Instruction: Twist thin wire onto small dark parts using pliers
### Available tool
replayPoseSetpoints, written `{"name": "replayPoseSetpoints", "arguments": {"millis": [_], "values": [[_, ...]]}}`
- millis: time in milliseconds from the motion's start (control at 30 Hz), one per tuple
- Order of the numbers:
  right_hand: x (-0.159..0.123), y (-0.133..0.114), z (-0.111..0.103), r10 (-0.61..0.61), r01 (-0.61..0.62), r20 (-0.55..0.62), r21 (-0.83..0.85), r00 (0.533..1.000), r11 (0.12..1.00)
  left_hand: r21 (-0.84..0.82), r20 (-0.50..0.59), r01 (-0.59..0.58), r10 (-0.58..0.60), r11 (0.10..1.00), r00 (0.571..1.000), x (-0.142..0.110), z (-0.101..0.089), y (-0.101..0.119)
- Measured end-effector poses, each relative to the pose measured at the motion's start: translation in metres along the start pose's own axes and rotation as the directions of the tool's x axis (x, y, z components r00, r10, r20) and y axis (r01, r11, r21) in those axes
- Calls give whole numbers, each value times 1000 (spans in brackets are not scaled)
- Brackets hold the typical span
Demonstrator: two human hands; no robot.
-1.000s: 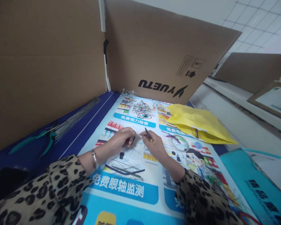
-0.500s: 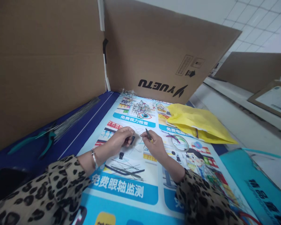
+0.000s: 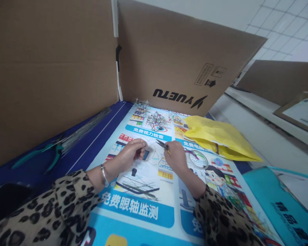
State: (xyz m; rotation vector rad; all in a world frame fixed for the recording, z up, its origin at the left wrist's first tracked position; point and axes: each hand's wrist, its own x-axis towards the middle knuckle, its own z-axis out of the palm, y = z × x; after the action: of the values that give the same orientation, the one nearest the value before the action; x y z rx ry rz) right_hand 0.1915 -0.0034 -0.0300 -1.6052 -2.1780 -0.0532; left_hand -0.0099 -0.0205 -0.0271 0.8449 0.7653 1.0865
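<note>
Above the printed poster sheet [image 3: 177,218], the left hand [image 3: 132,153] pinched thumb and fingertips together, seemingly on a fine wire loop [image 3: 154,141]; the right hand [image 3: 176,155] curled around a fine-nosed tool [image 3: 163,144], tip at 2 o'clock from that pinch. The step looked like shaping or trimming wire; the next move likely called for guiding the tip onto it. Tangled wires [image 3: 156,119] lay at 12 o'clock, teal-handled pliers [image 3: 58,152] at 9.

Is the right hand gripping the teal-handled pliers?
No, the right hand holds a small dark-tipped tool, while the teal-handled pliers lie on the blue surface at the picture's left.
</note>
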Motion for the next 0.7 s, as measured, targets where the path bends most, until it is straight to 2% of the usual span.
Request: {"name": "replayPoseSetpoints", "arguments": {"millis": [133,300,467,700], "values": [[0,-5,-3,23,-14,94,-99,995,995,-6,2,-6,6,1000,1000,-1,1,1],[1,-7,-2,-6,25,175,-111,985,993,22,-6,4,-4,1000,1000,-2,2,2],[0,-8,-7,22,12,212,-162,977,987,104,-83,-21,30,994,996,-4,6,3],[2,-11,-19,31,26,275,-202,961,979,215,-180,0,39,977,983,-4,10,4]]}}
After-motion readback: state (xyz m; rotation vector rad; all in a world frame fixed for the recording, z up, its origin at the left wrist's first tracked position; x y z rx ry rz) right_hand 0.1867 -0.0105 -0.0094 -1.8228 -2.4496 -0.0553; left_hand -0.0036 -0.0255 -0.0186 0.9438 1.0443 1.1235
